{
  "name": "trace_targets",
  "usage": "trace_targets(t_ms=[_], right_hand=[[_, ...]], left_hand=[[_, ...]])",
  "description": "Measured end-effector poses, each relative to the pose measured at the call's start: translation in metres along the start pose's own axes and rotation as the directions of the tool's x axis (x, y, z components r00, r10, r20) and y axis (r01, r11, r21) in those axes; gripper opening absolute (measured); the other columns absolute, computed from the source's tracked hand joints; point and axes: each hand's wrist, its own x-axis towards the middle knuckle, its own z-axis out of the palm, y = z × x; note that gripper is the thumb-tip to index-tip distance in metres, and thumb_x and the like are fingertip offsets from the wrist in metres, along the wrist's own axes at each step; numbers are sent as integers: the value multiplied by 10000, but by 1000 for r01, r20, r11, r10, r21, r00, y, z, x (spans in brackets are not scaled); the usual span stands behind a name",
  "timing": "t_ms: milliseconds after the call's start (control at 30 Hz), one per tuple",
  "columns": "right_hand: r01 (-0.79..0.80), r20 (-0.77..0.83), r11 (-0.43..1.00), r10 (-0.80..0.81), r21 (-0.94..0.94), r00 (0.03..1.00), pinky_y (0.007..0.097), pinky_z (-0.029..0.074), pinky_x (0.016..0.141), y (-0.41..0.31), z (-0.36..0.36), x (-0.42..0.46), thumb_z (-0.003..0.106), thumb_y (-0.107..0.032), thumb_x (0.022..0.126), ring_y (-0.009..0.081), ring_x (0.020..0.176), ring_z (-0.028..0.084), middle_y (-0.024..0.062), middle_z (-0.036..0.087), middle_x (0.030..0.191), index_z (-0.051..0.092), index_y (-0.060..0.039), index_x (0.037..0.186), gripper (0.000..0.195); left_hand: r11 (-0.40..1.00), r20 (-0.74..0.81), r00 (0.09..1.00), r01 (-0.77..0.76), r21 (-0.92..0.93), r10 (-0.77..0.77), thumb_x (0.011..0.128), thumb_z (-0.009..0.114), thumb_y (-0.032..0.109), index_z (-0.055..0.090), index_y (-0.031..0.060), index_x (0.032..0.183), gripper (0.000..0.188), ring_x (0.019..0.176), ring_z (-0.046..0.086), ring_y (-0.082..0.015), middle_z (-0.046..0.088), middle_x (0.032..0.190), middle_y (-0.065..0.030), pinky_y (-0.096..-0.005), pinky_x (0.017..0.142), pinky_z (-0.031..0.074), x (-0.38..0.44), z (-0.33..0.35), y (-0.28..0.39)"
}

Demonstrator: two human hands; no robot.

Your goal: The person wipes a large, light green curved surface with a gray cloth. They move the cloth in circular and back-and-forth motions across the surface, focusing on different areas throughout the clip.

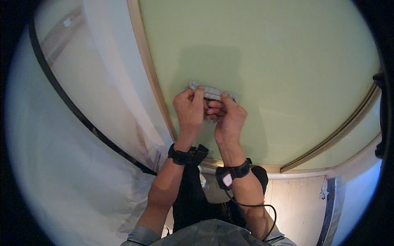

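Observation:
A crumpled light-grey cloth is stretched between my two hands, in front of a pale green panel. My left hand pinches its left end between thumb and fingers. At the other end my right hand grips it, thumb on top and fingers curled underneath. A lower scrap of the cloth shows below my curled fingers. Whether the cloth touches the panel I cannot tell. Each wrist wears a black strap, and a black cable runs from the right one along the forearm.
A tan frame strip borders the panel on the left. Beyond it hangs pale, translucent sheeting, crossed by a curved black edge. A brownish rail slants along the right. Below lies a light wooden board beside my dark-clothed legs.

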Motion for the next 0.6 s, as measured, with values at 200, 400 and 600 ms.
trace_targets(t_ms=[200,400,600], right_hand=[[-13,-118,956,-22,-292,993,301,497,532,88,-58,-19,638,-158,922,168,551,615,113,673,658,674,28,726,273],[-128,-198,891,44,-436,979,291,475,569,139,-91,-33,627,-197,933,130,567,586,101,686,654,713,62,733,338],[249,129,802,-214,-543,968,277,431,531,70,15,-17,612,-231,956,75,589,497,17,596,614,640,79,693,408]], left_hand=[[963,-77,995,-36,269,59,923,595,217,590,-68,711,355,565,565,-169,597,590,-169,-382,543,460,-54,-22,-101],[959,-74,989,142,244,-127,936,582,246,610,-71,777,356,626,614,-222,625,665,-220,-418,599,475,-88,-36,-156],[887,-120,930,-284,364,347,957,571,231,561,-50,727,363,583,590,-349,598,641,-232,-450,572,452,-1,-52,-44]])
